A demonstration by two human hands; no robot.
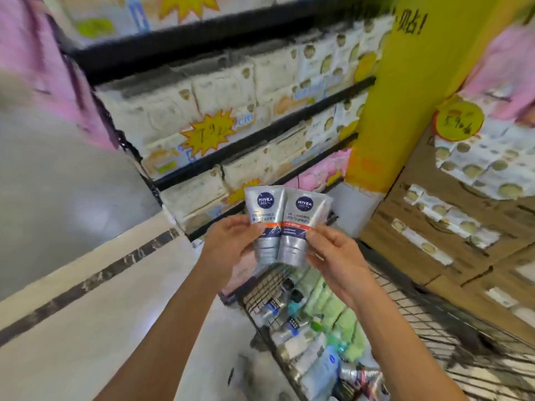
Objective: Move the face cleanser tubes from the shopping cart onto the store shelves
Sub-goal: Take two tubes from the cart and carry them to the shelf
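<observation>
white paper-goods packs [225,91] with pale round prints, probably tissue though the blur hides the labels, fill the rows ahead. a yellow starburst price sign [208,134] with handwritten figures hangs in front of them. to their right stands a yellow pillar [385,96] bearing black characters near its top. beyond it brown cardboard boxes [411,227] are stacked, with a round yellow price tag [459,120] above them. pink packs [37,39] sit at far left. the pale floor [72,328] carries a dark stripe [95,280].
</observation>
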